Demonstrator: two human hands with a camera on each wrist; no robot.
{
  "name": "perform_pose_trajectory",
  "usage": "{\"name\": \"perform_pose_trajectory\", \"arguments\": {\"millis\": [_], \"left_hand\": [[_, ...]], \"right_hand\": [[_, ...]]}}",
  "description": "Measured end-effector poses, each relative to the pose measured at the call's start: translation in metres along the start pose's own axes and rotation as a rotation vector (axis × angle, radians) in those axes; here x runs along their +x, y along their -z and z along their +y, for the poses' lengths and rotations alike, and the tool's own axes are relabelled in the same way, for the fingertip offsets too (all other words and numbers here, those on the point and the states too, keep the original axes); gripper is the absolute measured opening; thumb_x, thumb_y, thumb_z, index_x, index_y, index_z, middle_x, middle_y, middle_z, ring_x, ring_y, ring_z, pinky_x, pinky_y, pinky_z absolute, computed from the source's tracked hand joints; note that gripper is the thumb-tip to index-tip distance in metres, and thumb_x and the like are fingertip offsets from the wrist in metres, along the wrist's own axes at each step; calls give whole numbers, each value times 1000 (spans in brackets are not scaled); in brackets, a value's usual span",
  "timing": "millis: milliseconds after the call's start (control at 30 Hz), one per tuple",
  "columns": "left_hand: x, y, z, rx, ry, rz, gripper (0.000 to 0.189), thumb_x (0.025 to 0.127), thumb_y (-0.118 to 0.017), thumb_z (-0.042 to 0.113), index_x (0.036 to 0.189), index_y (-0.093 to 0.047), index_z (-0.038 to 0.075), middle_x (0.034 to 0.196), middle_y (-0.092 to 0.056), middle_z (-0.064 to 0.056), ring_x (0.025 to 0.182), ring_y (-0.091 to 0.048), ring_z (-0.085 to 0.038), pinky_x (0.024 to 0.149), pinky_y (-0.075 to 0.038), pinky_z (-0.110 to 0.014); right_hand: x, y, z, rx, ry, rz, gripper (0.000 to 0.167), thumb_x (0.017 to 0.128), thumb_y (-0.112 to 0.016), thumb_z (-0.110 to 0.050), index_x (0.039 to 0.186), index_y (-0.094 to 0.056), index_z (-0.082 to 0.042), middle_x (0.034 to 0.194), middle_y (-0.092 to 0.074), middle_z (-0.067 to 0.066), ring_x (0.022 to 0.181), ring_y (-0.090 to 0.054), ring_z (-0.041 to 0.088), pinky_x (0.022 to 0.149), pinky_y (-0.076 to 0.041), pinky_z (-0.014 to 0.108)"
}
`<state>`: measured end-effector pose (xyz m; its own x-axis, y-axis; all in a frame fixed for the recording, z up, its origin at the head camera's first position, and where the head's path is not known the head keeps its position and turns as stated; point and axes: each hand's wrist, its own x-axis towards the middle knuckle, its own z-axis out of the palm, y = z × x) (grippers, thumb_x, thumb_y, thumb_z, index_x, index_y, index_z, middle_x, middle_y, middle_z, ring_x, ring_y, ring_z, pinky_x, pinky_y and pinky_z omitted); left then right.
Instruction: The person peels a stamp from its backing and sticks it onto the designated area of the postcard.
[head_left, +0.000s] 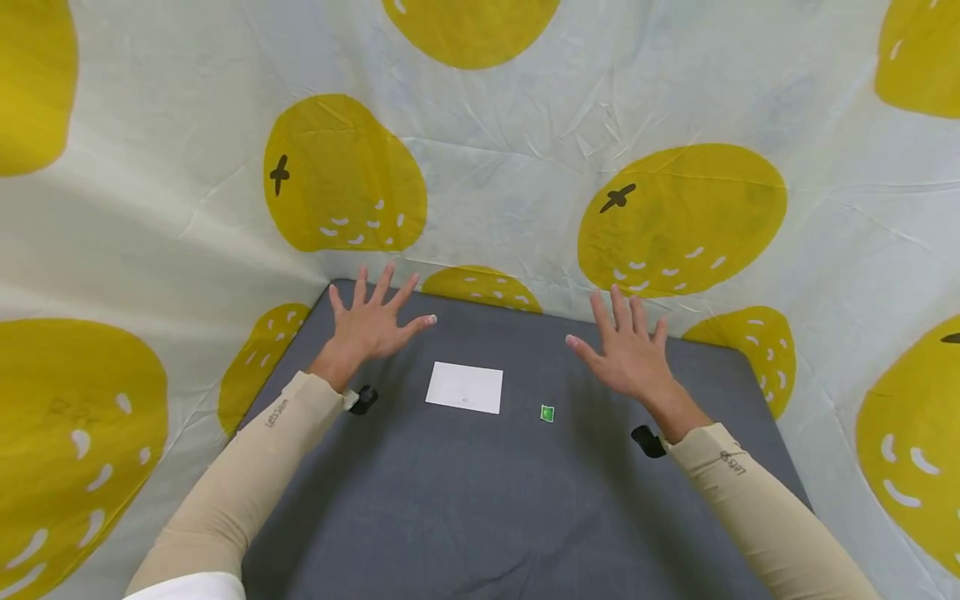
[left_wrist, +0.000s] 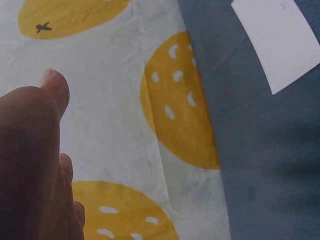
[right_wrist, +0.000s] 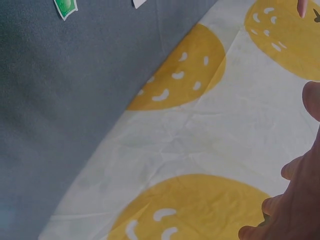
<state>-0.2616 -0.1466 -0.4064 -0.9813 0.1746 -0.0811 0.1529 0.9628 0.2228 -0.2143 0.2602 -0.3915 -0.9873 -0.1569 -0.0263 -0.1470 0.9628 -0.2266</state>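
Both hands are raised over the grey table with fingers spread, holding nothing. My left hand [head_left: 369, 327] is at the left, above and to the left of a white rectangular card [head_left: 465, 387] lying flat. On the other side, my right hand [head_left: 628, 350] hovers nearest to a small green square with a pale border [head_left: 547, 413], which looks like a sticker. The left wrist view shows the left thumb and fingertips beside the white card [left_wrist: 282, 42]. In the right wrist view the green square [right_wrist: 65, 7] shows at the top edge, away from the right fingers [right_wrist: 292, 170].
The table [head_left: 450, 500] has a dark grey cloth surface. A white curtain [head_left: 495, 192] with large yellow fruit prints stands close behind it and at both sides. Each wrist wears a small black camera [head_left: 364, 400] below the palm, by a beige sleeve [head_left: 255, 467].
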Motion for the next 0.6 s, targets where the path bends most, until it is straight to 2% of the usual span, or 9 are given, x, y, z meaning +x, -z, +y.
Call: {"name": "perform_pose_trajectory", "arguments": {"millis": [200, 300, 467, 600], "left_hand": [[-2, -6, 0, -15, -11, 7, 92, 92, -29, 89, 167, 1, 45, 177, 16, 0, 160, 25, -42, 115, 16, -83], [-2, -8, 0, -7, -14, 7, 91, 93, -29, 89, 166, 3, 46, 178, 13, -1, 161, 22, -43, 115, 14, -84], [-3, -8, -1, 12, -10, 8, 90, 93, -28, 90, 165, 5, 47, 178, 12, -2, 162, 18, -45, 116, 11, -84], [-3, -8, -1, 7, -10, 6, 91, 92, -28, 90, 166, 3, 46, 178, 13, -2, 161, 20, -44, 116, 12, -83]], "right_hand": [[-4, -4, 0, -1, 4, 2, 96, 100, -37, -76, 169, 4, -25, 177, 13, 12, 161, 8, 50, 117, 11, 82], [-6, -6, 0, 4, 2, 1, 96, 100, -38, -75, 169, 4, -25, 177, 12, 13, 161, 9, 50, 117, 11, 82], [-7, -9, -1, 9, -2, -1, 94, 101, -38, -75, 169, 4, -25, 177, 12, 12, 161, 12, 48, 117, 13, 82], [-8, -12, -2, 2, -1, 8, 94, 101, -39, -74, 170, 1, -25, 177, 11, 12, 162, 9, 48, 117, 11, 82]]}}
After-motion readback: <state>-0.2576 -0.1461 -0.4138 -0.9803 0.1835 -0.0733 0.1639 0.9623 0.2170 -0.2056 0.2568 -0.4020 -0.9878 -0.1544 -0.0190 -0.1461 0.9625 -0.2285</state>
